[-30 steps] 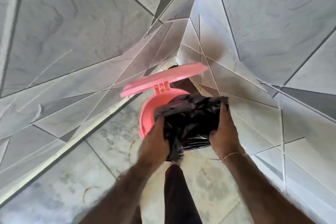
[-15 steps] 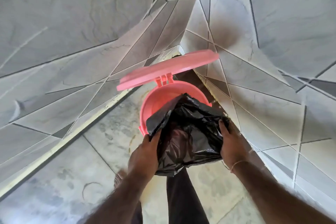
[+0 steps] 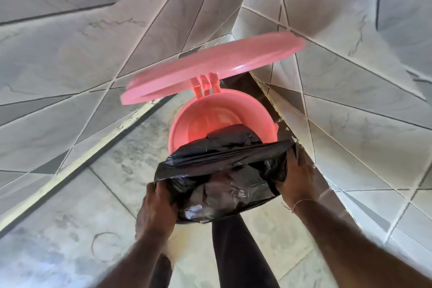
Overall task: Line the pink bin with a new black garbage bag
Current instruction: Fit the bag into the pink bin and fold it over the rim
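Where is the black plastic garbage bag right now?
In the head view, the black plastic garbage bag is low centre, held between the left hand and right hand, over the near rim of the open pink plastic bin.

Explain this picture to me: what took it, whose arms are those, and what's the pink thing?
No machine here: a person wears a camera on the head, looking down at their own hands. The pink thing is a bin in a tiled corner, its lid hinged up. The left hand and right hand each grip one side of a black bag, holding its mouth open over the bin's near rim. Part of the bag already hangs inside. A dark trouser leg shows below.
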Motion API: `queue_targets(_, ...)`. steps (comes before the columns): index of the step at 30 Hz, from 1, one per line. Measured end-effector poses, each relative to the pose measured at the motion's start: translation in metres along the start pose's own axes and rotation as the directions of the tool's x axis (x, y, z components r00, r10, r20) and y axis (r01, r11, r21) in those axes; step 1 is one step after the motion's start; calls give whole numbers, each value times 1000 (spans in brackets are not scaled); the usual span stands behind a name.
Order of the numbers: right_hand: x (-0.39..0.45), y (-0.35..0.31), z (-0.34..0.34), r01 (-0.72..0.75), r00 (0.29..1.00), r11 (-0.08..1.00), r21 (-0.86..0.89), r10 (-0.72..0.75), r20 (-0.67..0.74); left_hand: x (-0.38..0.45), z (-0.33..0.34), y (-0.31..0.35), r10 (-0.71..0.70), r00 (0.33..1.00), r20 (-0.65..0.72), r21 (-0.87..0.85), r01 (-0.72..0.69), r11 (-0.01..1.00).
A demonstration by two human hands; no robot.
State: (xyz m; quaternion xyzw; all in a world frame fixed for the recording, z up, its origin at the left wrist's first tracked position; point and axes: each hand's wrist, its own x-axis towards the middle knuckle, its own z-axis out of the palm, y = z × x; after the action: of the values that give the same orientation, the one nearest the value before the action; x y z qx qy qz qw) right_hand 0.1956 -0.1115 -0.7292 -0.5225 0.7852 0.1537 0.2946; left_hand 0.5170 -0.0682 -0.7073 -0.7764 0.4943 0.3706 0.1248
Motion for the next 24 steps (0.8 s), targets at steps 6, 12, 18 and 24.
queue_targets(6,33,-13,-37,34,993,995,89,-23,-119,60,-33,6,57,995,-79,4,-57,998)
queue_targets(12,60,-34,-69,282,948,936,212,-238,-210,88,-68,18,112,989,101,-97,-102,990)
queue_targets(18,77,-55,-96,160,971,986,36,-150,-188,117,-103,29,195,972,130,4,-197,980)
queue_targets(24,93,-118,-109,-24,991,961,275,60,-123,128,-117,89,148,985,92,-95,-139,986)
